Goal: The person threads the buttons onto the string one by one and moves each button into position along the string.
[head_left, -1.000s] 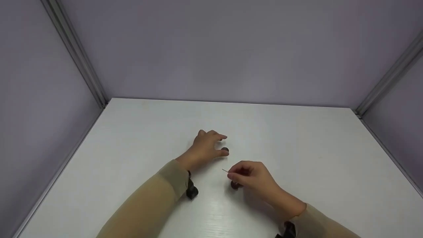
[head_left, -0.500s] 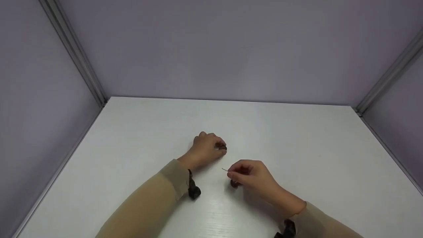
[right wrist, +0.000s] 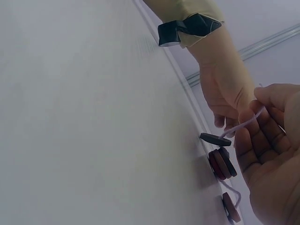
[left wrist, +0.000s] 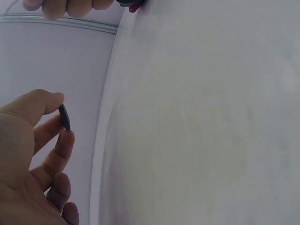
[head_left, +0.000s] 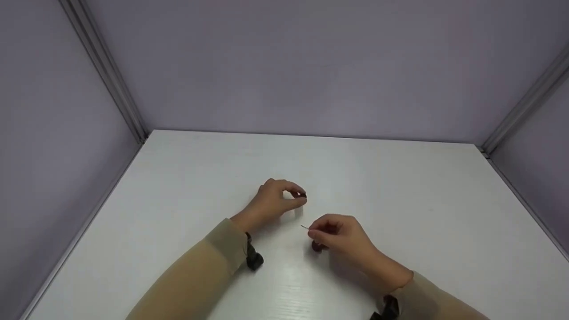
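Currently, item one: small dark button (left wrist: 64, 116), pinched on its rim between thumb and forefinger of my left hand (head_left: 273, 201), lifted just off the white table (head_left: 400, 186). Light, rigid, smooth, likely slippery; best held by the edge, holes kept free. Item two: thin needle (head_left: 304, 227), pinched in my right hand (head_left: 340, 235), tip pointing toward my left hand. Stiff, sharp, easily dropped. Item three: pale thread (right wrist: 239, 125) hanging from my right fingers, limp. Item four: strung buttons (right wrist: 222, 162), dark and reddish, lying under my right hand on the table.
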